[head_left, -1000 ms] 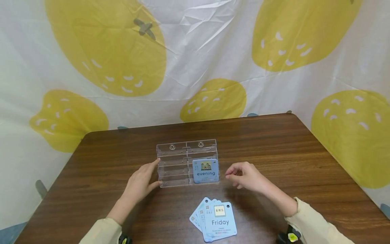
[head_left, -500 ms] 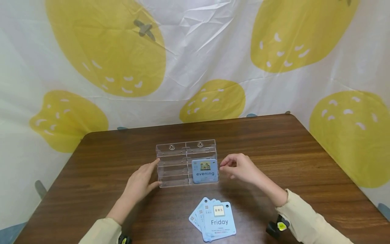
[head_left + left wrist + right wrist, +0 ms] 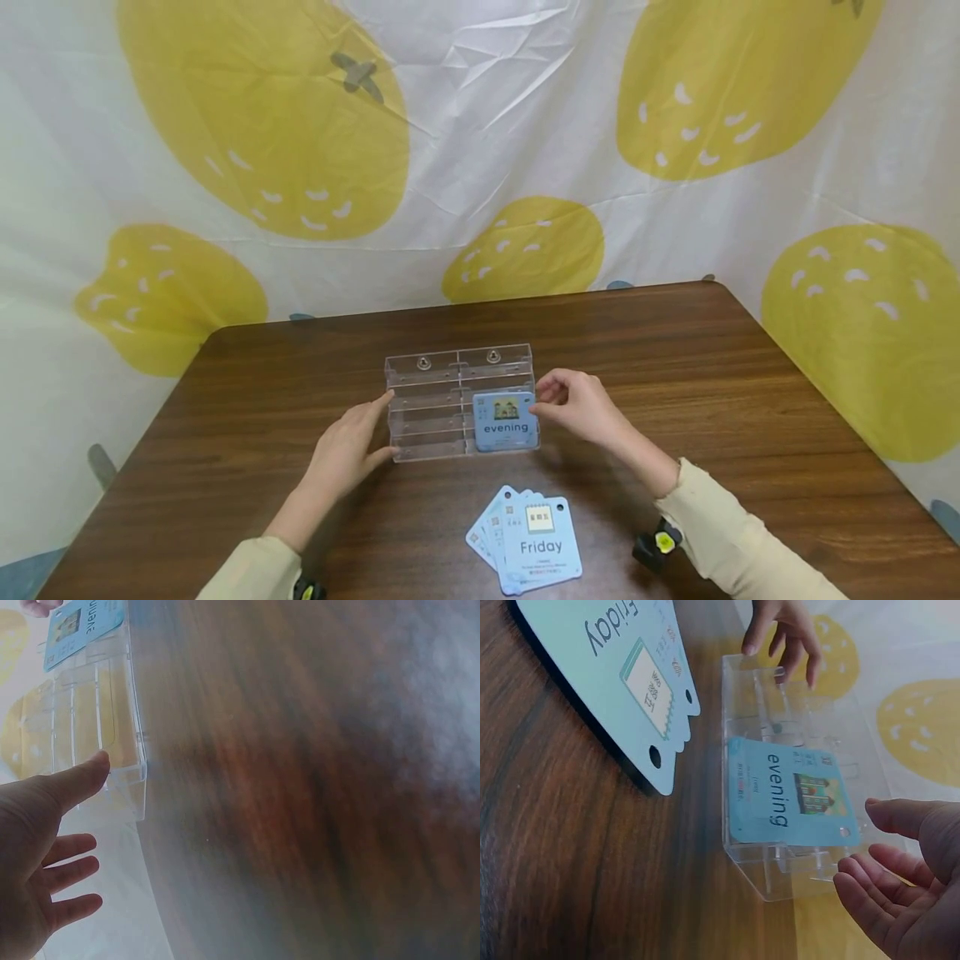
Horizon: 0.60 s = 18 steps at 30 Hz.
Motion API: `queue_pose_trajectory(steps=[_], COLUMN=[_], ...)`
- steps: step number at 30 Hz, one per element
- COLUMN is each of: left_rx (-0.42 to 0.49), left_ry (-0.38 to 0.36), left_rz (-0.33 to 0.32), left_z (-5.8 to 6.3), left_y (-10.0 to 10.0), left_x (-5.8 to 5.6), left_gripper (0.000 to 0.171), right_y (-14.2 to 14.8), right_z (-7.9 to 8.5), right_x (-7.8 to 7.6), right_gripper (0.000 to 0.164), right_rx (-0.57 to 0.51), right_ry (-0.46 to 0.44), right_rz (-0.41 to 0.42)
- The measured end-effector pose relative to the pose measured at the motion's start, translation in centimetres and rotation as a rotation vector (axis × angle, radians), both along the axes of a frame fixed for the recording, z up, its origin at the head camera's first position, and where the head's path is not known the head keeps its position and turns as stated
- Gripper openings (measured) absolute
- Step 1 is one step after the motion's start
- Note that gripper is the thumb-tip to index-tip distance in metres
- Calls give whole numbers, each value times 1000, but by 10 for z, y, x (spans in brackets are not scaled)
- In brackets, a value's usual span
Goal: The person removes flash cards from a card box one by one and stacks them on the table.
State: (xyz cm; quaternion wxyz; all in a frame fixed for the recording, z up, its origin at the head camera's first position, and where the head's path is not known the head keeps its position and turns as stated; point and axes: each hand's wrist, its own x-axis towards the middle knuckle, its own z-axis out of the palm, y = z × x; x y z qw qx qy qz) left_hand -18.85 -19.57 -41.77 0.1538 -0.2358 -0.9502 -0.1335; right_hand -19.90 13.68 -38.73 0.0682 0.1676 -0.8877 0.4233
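A clear plastic card rack point(image 3: 427, 423) with stepped slots in two columns stands on the table. In its lower right slot sits a light blue "evening" card point(image 3: 506, 422), facing front. My left hand point(image 3: 341, 454) rests against the rack's left side, thumb low and index finger higher, fingers fairly straight. At the upper right corner of that card is my right hand point(image 3: 585, 407). In the right wrist view its thumb point(image 3: 900, 817) and fingers stand apart beside the card's top edge, with no clear grip. Nearer to me lies a fanned pile of blue cards point(image 3: 536, 546), "Friday" on top.
The brown wooden table point(image 3: 675, 350) extends to both sides of the rack. Behind it hangs a white cloth point(image 3: 510, 100) with yellow fruit prints. A black wrist camera point(image 3: 657, 546) sits under the right sleeve.
My right hand has moved left, from beside the rack to the corner of the "evening" card. The left hand, rack and card pile look the same.
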Motion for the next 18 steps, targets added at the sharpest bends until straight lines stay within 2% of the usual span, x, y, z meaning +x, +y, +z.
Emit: queue_pose_trajectory(steps=[5,9,13,18], left_rx=[4,21,20,19], left_ry=[6,46,83,44], left_rz=[-2,-19,-31,-18], left_z=[0,1,0,0], left_y=[0,1,1,1], left_x=[0,1,1,0], left_gripper=[77,78,79,78], right_y=[-7,-15,-19,-19], right_z=[-6,-10,-14,-16], right_x=[-3,-6,-7,-9], right_gripper=[19,16,22,18], right_rx=[-20,-25,-46,-37], right_ry=[47,126,192,226], right_rz=[-23,-41,-53,-45])
